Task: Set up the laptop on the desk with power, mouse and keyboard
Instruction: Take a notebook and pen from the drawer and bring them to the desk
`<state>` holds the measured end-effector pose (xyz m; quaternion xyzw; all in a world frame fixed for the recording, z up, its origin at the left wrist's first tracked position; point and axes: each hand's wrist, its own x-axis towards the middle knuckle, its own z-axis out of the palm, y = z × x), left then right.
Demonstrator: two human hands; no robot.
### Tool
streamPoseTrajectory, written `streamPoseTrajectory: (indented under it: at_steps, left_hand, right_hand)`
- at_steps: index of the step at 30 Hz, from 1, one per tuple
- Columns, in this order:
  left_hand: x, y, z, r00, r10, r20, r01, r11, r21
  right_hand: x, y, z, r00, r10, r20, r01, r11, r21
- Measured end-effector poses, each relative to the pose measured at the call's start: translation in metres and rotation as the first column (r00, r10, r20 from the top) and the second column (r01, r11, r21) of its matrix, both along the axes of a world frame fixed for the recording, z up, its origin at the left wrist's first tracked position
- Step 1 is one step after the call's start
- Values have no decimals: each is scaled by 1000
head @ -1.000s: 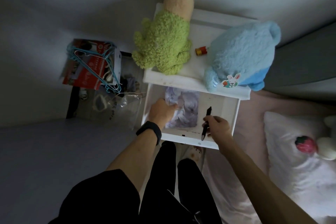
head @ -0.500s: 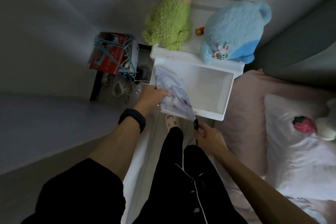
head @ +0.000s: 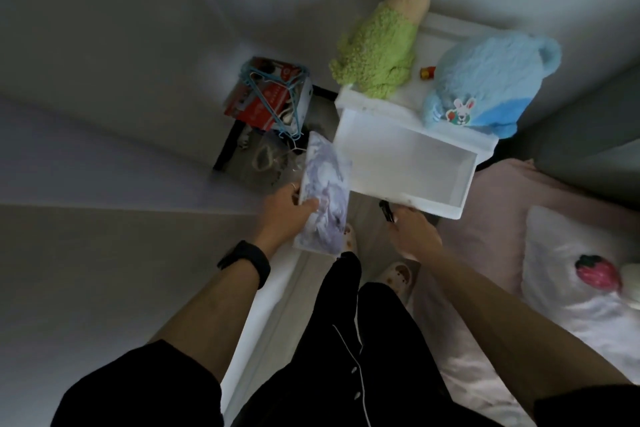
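Purple-white flat pad (head: 325, 191) is outside white drawer (head: 408, 163), just left of it, gripped at edge by L hand (head: 282, 215). R hand (head: 412, 236) grips black pen (head: 386, 211) just below drawer front.

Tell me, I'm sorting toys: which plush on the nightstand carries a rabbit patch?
The blue plush, right of the green plush, which is plain.

A white bedside cabinet (head: 446, 33) has its white drawer (head: 464, 180) pulled open. On its top lie a fuzzy green plush toy with a tan head (head: 377, 52) and a fluffy pale blue plush bear (head: 485, 76), with a small red cylinder (head: 428, 73) between them. Beside the cabinet sits a red printed carton (head: 258, 107) draped with light blue wire hangers (head: 277, 94). A red strawberry plush (head: 597, 270) rests on a white pillow (head: 554, 246).
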<state>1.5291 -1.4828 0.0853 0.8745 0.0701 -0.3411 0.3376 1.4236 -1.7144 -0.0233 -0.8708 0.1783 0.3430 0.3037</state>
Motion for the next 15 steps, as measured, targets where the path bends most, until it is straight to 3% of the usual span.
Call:
streamPoseTrajectory:
  at_steps: [4,11,15]
  left_hand:
    - [11,1,15,994,-81,79,75,995,68]
    - [30,-7,29,961,4,276,-20,998,54]
    - [57,-7,32,933,61,356,-80,996,41]
  right_hand:
    - [18,-5,-7,997,43,-62,-41,999,36]
    - [33,18,-2,998,40,-49,-36,997,69]
    - [47,21,-1,994,90,69,-93,995,39]
